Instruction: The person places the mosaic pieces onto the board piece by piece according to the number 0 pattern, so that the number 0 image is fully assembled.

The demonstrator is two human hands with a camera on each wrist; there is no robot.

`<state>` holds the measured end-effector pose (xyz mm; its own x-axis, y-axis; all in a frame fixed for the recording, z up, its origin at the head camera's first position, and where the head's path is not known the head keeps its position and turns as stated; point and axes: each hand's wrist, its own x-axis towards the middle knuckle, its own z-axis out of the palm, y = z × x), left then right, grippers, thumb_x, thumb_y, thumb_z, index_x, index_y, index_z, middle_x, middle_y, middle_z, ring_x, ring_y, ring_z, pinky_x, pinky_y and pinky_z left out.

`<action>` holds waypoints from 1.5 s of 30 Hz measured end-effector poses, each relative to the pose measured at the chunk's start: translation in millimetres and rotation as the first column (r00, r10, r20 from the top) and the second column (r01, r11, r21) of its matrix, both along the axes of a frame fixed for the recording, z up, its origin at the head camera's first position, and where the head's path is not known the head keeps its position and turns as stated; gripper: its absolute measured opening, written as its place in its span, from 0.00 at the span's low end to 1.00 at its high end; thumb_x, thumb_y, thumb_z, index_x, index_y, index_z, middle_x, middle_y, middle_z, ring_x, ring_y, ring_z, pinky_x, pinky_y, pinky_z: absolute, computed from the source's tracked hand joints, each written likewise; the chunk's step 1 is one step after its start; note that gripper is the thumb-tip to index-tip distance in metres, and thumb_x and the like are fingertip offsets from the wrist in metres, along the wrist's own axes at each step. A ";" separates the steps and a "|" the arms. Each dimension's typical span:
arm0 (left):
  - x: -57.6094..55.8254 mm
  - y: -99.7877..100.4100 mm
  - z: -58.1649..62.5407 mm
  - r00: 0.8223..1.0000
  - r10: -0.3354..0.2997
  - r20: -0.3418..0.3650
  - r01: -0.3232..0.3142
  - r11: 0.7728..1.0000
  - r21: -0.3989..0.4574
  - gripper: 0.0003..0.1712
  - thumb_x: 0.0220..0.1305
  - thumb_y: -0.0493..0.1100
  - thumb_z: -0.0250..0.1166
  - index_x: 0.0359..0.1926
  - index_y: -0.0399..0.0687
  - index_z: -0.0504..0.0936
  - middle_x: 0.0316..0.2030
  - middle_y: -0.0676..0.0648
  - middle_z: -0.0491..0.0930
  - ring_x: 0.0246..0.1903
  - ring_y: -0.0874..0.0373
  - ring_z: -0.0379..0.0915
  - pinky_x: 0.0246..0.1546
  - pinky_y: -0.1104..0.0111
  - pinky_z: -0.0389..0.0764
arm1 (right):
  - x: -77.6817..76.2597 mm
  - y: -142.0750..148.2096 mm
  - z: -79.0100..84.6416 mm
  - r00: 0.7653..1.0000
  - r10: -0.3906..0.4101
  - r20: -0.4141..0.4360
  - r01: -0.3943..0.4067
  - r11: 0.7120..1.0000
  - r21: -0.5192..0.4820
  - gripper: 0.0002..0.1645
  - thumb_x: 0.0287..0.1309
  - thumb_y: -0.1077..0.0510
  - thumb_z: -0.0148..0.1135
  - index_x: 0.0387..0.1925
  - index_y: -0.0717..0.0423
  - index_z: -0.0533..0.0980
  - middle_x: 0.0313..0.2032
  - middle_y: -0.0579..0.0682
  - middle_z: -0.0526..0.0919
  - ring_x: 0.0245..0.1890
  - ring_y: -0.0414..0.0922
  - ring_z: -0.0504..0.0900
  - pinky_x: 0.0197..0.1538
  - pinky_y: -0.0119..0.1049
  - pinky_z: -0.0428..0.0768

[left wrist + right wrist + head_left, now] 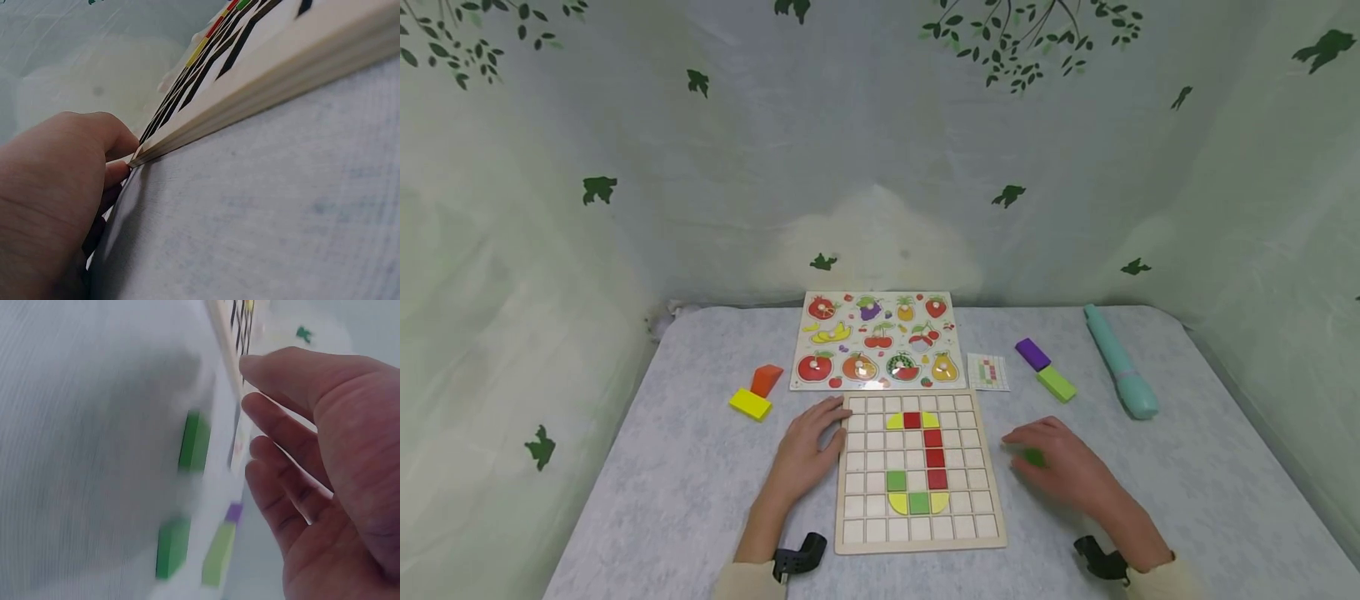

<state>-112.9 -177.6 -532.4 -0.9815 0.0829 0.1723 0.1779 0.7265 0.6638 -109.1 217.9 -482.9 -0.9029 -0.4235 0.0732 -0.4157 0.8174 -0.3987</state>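
A wooden grid board (865, 529) lies flat, with red, green and yellow pieces set in some of its squares in a curved outline. My left hand (802, 454) rests its thumb and fingertips against the board's left edge; that contact also shows in the left wrist view. To the right of the board my right hand (1060, 462) hovers over the table with loosely bent fingers and nothing between them. Below it are two green blocks (195, 442), apart from the fingers in the right wrist view; the head view shows only one bit of green, partly hidden by the hand.
Behind the board lies a fruit picture puzzle (847, 354), with a small pattern card (988, 372) beside it. Orange (766, 381) and yellow blocks (750, 404) lie left; purple (1033, 354) and light green blocks (1057, 384) lie right, near a teal folded umbrella (1120, 362).
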 end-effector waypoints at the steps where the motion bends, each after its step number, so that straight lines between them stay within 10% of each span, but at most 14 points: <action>1: -0.2 -0.2 -0.4 1.000 0.001 -0.002 -0.001 1.000 0.000 0.19 0.72 0.43 0.65 0.62 0.51 0.83 0.72 0.48 0.72 0.73 0.47 0.64 0.73 0.42 0.64 | -0.3 4.9 0.7 1.000 0.003 -0.003 -0.003 1.000 0.005 0.19 0.57 0.60 0.76 0.51 0.48 0.86 0.49 0.42 0.88 0.52 0.46 0.80 0.54 0.46 0.84; 18: 0.3 -0.4 2.7 1.000 0.003 0.003 -0.003 1.000 0.001 0.19 0.72 0.43 0.65 0.61 0.52 0.83 0.71 0.49 0.72 0.73 0.47 0.64 0.73 0.43 0.64 | -2.5 18.1 -2.1 0.999 -0.035 -0.031 0.037 0.998 0.051 0.16 0.54 0.56 0.78 0.46 0.48 0.87 0.44 0.42 0.87 0.47 0.46 0.81 0.51 0.47 0.83; 37: 1.9 0.8 4.1 1.000 0.002 0.020 -0.002 1.000 0.012 0.19 0.71 0.43 0.65 0.62 0.51 0.83 0.72 0.49 0.72 0.73 0.47 0.64 0.74 0.43 0.63 | -13.2 -64.9 6.7 1.000 0.008 0.031 -0.006 0.998 -0.063 0.17 0.55 0.52 0.78 0.48 0.43 0.87 0.46 0.39 0.86 0.49 0.40 0.77 0.50 0.40 0.84; 45: 1.4 0.2 2.0 1.000 0.006 0.004 -0.006 1.000 0.001 0.19 0.71 0.43 0.66 0.62 0.51 0.83 0.71 0.48 0.72 0.73 0.47 0.65 0.73 0.43 0.64 | -14.7 -102.9 -4.8 0.988 0.145 0.053 -0.138 0.983 -0.120 0.16 0.60 0.48 0.75 0.49 0.42 0.87 0.44 0.37 0.87 0.47 0.38 0.76 0.49 0.36 0.82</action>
<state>-111.5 -177.4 -530.4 -0.9827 0.0765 0.1688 0.1708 0.7269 0.6652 -123.8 115.0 -487.7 -0.8386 -0.5395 0.0750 -0.4958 0.6991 -0.5152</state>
